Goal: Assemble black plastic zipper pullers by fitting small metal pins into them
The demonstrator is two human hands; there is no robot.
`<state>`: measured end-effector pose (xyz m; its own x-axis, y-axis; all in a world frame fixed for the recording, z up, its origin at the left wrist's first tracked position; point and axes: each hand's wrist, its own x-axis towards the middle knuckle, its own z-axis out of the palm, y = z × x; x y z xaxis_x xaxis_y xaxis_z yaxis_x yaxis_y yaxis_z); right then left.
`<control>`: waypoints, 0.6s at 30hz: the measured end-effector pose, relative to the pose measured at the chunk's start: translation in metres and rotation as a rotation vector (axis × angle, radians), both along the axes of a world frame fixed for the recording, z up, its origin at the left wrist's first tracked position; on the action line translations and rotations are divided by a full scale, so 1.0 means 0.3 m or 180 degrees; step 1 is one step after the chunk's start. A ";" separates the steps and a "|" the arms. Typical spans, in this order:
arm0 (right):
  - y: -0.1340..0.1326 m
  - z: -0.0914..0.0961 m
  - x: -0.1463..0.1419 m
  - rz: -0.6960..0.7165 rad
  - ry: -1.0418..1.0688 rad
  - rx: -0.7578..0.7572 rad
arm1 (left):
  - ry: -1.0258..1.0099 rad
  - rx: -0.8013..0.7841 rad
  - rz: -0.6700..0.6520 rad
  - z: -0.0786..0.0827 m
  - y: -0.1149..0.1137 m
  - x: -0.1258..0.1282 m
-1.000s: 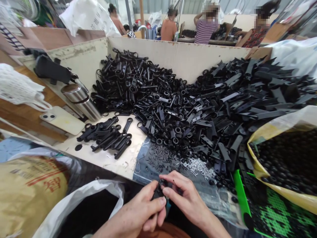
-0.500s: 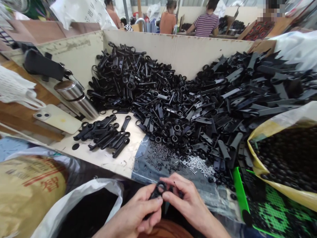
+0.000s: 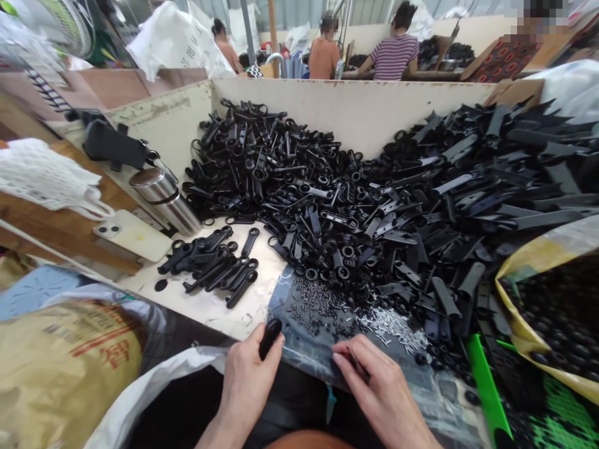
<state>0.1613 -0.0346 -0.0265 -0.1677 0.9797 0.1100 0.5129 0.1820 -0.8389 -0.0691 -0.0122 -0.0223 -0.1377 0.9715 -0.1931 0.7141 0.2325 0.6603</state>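
Across the middle of the frame, a broad heap of black plastic parts [image 3: 299,187] on a cream-walled table [image 3: 210,305]. At left, a steel flask [image 3: 163,199] lying beside a white phone [image 3: 133,236], and nearer the bottom, a small cluster of black latches [image 3: 208,265]. At lower right, a yellow bag [image 3: 508,293] of round black pieces. At bottom centre, a left hand [image 3: 248,386], fingers [image 3: 264,340] clenched on a black plastic piece [image 3: 270,338], above a white sack [image 3: 187,358]. Just right, a right hand [image 3: 379,380], fingers [image 3: 346,358] curled at a dark sheet [image 3: 313,349] beside silver pins [image 3: 388,327]; any grip there impossible to tell.
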 end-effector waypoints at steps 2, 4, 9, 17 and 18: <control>-0.005 -0.006 0.014 -0.0052 -0.0059 -0.0031 | 0.0580 -0.0040 -0.0220 0.005 0.007 0.020; -0.016 -0.013 0.025 -0.0101 -0.0105 -0.0056 | 0.1002 -0.0046 -0.0396 0.004 0.014 0.034; -0.037 -0.016 0.020 -0.0163 -0.0106 -0.0052 | 0.1215 0.0165 -0.0536 -0.027 0.024 0.037; -0.021 0.007 -0.023 0.0052 0.0029 0.0009 | 0.0011 0.0335 -0.0282 -0.028 0.008 -0.027; -0.008 0.014 -0.038 0.0120 0.0040 0.0027 | -0.0133 0.0290 -0.0199 -0.024 0.006 -0.034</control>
<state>0.1498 -0.0370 -0.0224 -0.2029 0.9718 0.1205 0.4950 0.2080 -0.8436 -0.0793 -0.0104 -0.0295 -0.0700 0.9917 -0.1080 0.6967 0.1260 0.7062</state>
